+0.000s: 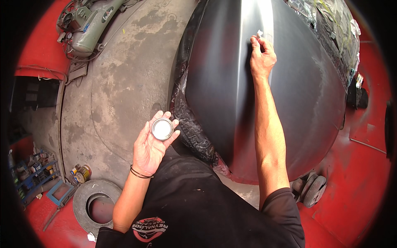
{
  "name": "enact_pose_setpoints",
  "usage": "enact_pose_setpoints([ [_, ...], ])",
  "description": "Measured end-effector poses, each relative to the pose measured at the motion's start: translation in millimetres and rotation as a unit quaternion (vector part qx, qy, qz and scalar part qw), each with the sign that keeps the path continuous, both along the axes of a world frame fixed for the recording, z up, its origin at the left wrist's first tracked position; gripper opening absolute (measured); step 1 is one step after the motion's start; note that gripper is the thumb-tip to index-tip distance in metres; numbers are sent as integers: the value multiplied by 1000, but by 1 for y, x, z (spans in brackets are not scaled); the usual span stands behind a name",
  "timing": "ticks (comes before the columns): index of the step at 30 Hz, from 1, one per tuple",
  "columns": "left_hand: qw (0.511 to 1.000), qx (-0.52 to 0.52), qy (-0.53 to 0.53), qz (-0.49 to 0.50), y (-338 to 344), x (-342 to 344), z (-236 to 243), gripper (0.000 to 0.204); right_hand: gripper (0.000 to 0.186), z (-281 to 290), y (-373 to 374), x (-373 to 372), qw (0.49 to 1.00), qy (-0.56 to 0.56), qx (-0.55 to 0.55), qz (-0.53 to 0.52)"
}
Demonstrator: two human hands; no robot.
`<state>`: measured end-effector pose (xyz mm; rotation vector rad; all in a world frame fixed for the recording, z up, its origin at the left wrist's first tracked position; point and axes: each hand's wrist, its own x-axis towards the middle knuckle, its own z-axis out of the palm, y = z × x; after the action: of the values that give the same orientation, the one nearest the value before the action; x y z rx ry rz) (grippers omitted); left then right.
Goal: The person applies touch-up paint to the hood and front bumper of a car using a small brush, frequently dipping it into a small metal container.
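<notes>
My left hand, palm up at centre left, holds a small round tin with white contents in its fingers. At the upper right my right hand pinches a small white wad, too small to make out clearly, at the surface of a large dark grey curved car panel. A bright reflection runs down the panel past that hand. Crumpled dark plastic sheeting borders the panel on the left, and more masking covers what lies at upper right.
A green air compressor is at upper left on the concrete floor. A loose tyre, cans and a cluttered blue rack are at lower left. Small wheels show at lower right, beside red surfaces.
</notes>
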<state>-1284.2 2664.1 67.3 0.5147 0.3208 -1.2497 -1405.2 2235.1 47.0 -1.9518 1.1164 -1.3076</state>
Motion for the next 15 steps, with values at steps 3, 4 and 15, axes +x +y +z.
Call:
enact_pose_setpoints([
  [3,1000,1,-1,1,0,0,0,54,11,-1,-1,0,1000,2,-4,-2],
  [4,1000,2,-2,2,0,0,0,55,10,-1,-1,-1,1000,4,-5,-2],
  [15,1000,-12,4,2,1,1,-3,54,10,-1,0,-1,1000,-7,0,1],
])
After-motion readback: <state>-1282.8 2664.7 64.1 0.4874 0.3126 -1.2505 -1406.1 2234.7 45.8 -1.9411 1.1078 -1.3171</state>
